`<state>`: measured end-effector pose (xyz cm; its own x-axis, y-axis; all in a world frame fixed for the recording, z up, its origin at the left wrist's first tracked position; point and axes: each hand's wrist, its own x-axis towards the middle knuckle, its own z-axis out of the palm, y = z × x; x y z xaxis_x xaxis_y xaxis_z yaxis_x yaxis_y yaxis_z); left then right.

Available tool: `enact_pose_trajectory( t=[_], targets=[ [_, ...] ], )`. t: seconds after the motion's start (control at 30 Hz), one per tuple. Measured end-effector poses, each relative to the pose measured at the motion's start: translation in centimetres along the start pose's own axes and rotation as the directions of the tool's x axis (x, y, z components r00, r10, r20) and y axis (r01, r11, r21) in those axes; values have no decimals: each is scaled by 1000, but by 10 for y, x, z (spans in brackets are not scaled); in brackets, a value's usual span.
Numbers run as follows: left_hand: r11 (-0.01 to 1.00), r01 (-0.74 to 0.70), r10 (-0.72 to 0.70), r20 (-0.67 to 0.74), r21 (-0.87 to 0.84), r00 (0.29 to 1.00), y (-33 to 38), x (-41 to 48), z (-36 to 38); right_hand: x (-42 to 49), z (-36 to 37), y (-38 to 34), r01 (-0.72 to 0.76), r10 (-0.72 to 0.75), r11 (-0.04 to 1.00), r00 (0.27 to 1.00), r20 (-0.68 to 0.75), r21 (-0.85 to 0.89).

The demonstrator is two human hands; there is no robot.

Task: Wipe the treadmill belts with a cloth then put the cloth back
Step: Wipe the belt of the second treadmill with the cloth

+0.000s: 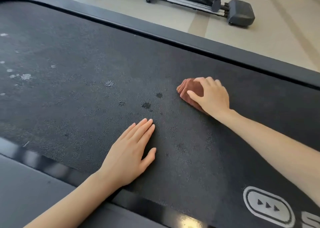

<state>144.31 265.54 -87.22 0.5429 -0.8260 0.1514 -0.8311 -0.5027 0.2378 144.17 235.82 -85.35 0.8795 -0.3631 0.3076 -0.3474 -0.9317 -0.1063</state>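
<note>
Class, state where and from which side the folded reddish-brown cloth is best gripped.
Across its bunched top, from above, as the right hand does: the folded reddish-brown cloth lies on the black treadmill belt, leaving only its top and edges exposed.

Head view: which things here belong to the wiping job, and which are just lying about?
Job: treadmill belt, brown cloth, right hand gripping the cloth, left hand flat on the belt.
Lying about: grey exercise machine on the floor.
</note>
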Motion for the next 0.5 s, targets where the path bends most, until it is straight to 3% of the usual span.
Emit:
enact_pose_trajectory(
  t=[0.13, 0.3, 0.5],
  targets=[
    [1000, -5, 5, 0, -6, 1000, 0, -1, 0, 0, 8, -7, -74, 71, 994, 996, -48, -77],
    [1000, -6, 6, 2, 0, 1000, -1, 0, 0, -72, -16, -32, 143, -142, 990, 989, -37, 13],
    [999, -38, 37, 30, 7, 999, -7, -1, -3, -174, -48, -57, 365, -367, 925, 930, 5, 102]
  ],
)
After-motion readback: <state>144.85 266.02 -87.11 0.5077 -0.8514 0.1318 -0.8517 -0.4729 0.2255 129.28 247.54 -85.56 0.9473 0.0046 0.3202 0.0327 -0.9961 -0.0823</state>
